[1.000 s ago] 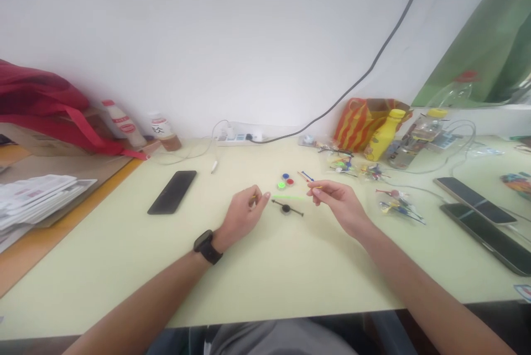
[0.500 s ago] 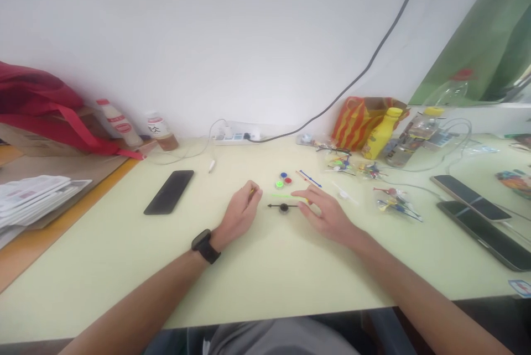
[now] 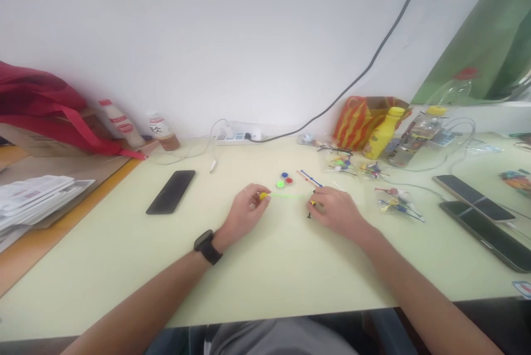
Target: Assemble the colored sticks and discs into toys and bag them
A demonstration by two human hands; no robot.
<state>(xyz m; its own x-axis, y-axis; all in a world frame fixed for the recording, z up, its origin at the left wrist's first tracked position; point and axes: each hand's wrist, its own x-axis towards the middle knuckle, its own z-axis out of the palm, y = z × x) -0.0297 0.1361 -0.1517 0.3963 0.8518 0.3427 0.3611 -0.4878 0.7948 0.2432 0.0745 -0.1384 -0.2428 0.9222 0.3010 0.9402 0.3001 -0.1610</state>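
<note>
My left hand [image 3: 245,212] pinches a small round yellow disc [image 3: 263,196] between thumb and fingertips. In my right hand [image 3: 337,210] is a black arrow [image 3: 309,215], held upright to my view, its ends poking out above and below the fingers; a bit of yellow [image 3: 313,202] shows beside it. A thin green arrow [image 3: 286,196] lies on the table between the hands. Just beyond it sit a green disc [image 3: 280,184], a red disc [image 3: 289,181] and a blue disc [image 3: 284,175]. A blue arrow [image 3: 311,178] lies alongside an orange one.
Small bags of coloured parts [image 3: 399,203] lie to the right. Two phones [image 3: 473,197] rest farther right, and a black phone [image 3: 171,192] at left. Bottles, a yellow bottle [image 3: 384,134] among them, and a power strip [image 3: 236,138] stand along the wall.
The black arrow has left the table and is in my right hand, turned from lying sideways. The yellow disc now shows at my left fingertips, which have moved slightly right.
</note>
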